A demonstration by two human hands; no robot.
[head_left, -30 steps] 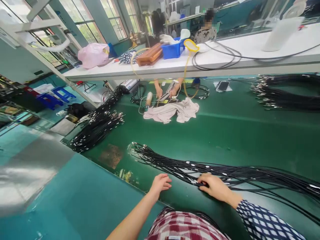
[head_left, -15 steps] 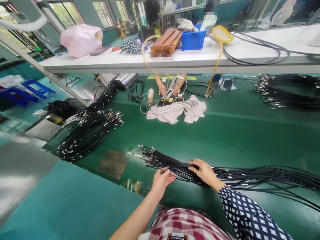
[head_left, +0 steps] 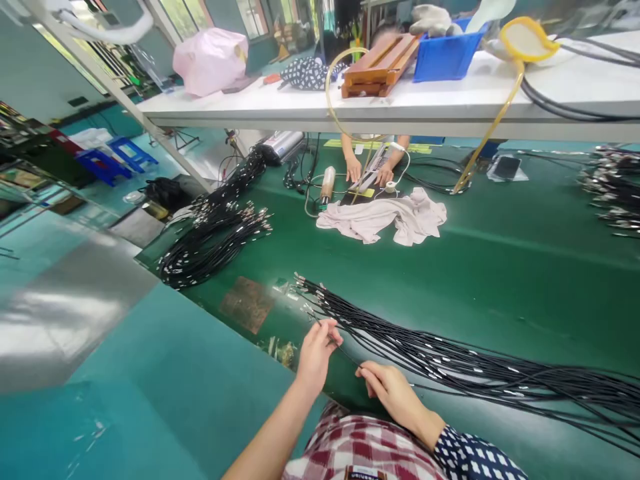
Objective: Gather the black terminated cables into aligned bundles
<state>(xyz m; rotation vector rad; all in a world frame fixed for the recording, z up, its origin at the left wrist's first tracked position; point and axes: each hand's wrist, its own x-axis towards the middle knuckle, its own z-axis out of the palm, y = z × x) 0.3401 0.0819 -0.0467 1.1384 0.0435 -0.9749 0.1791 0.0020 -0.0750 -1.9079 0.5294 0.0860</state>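
Observation:
One thin black cable [head_left: 346, 353] runs between my two hands, just on the near side of a long bundle of black cables [head_left: 425, 347]. My left hand [head_left: 317, 350] pinches it close to its end, fingers closed. My right hand [head_left: 393, 393] grips the same cable further right, with thumb and forefinger together. The bundle lies across the green table [head_left: 500, 280], its metal-tipped ends fanned out at the left. White tags show along the cables. Part of the held cable is hidden by my fingers.
Looped black cables [head_left: 215, 247] lie at the left, and another bundle [head_left: 615, 187] at the far right. A pale cloth [head_left: 385, 217] sits mid-table. Behind it, a co-worker's hands [head_left: 385, 175] rest at a device. A white shelf [head_left: 300, 110] spans above.
Both hands have come off the bundle toward my body, and a single cable is now stretched between them. The view has shifted, so the background sits further right.

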